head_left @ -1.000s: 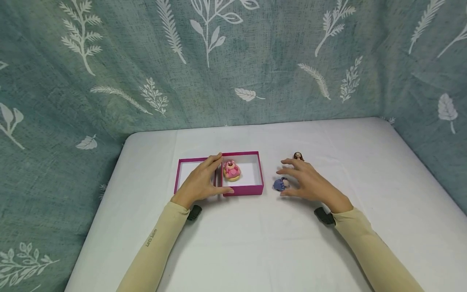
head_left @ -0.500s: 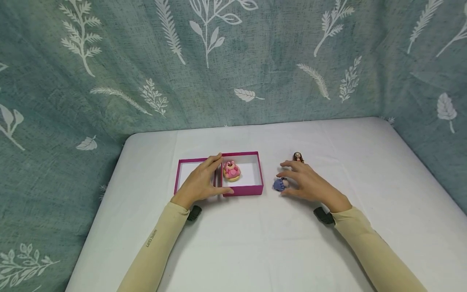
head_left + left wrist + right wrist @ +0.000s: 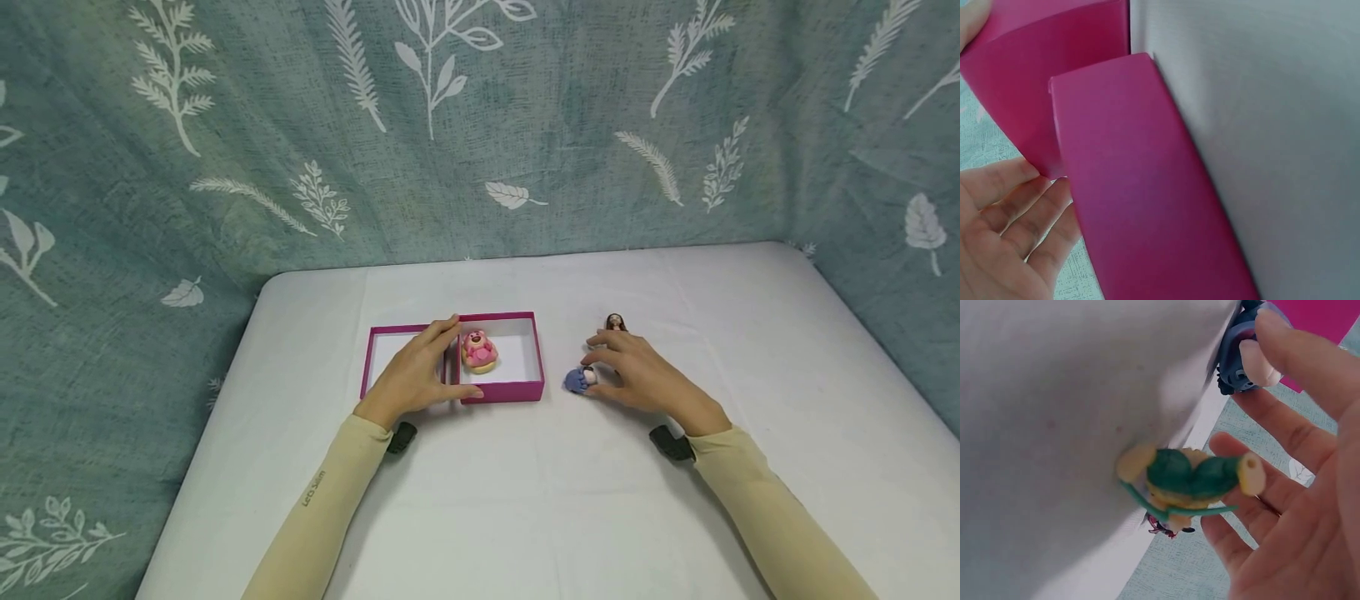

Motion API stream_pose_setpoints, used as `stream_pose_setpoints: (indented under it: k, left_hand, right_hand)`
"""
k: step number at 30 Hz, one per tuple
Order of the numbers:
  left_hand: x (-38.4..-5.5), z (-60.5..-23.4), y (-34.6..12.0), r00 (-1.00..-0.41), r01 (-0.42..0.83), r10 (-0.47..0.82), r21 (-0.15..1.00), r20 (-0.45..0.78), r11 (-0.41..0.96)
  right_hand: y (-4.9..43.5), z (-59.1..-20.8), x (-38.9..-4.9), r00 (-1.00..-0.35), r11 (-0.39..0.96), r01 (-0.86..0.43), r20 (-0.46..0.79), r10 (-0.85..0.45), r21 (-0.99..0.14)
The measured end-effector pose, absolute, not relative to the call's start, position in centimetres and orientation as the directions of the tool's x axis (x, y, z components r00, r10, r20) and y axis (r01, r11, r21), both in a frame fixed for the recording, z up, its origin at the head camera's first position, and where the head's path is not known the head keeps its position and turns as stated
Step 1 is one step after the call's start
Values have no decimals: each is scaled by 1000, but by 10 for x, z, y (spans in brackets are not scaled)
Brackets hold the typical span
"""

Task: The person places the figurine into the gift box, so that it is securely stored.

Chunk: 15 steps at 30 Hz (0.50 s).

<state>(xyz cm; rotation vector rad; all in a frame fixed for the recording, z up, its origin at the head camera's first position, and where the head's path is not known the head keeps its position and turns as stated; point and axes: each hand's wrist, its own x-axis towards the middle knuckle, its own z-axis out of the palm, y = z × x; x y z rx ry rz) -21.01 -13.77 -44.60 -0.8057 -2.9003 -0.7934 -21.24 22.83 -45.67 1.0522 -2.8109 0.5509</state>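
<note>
My left hand (image 3: 416, 367) grips the open pink box (image 3: 510, 392) at its left end, thumb on the near wall and fingers at the far one. A pink bear figurine (image 3: 479, 352) sits inside on a yellow base. In the left wrist view, fingertips meet the far corner of the box's magenta wall (image 3: 1079, 56). My right hand (image 3: 637, 371) pinches a small blue figurine (image 3: 577, 381) right of the box, thumb and index finger on either side of it in the right wrist view. Under the palm lies a green-and-yellow figurine (image 3: 1191, 478), hidden in the head view.
A shallower pink-rimmed tray or lid (image 3: 367, 362) lies against the box's left side, partly covered by my left hand. A brown-haired figurine (image 3: 615, 322) lies just beyond my right fingers. The white-covered table (image 3: 480, 500) ends at a leaf-patterned green curtain (image 3: 570, 150).
My right thumb and fingers have closed in on the blue figurine, and the hand has shifted slightly right. The left hand and the box have stayed in place.
</note>
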Motion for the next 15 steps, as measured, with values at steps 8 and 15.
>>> stream_pose_setpoints:
  k: [8,15]
  left_hand:
    - [-210,-446,-138,-863,495,476,465,168,734]
    - [-210,-446,-137,-865,491,475,466,161,736]
  right_hand:
    - [226,-454,-210,-760,717,-650,204,-617,-253]
    - [224,-453,-208,-767,736,-641,204,-608,-218]
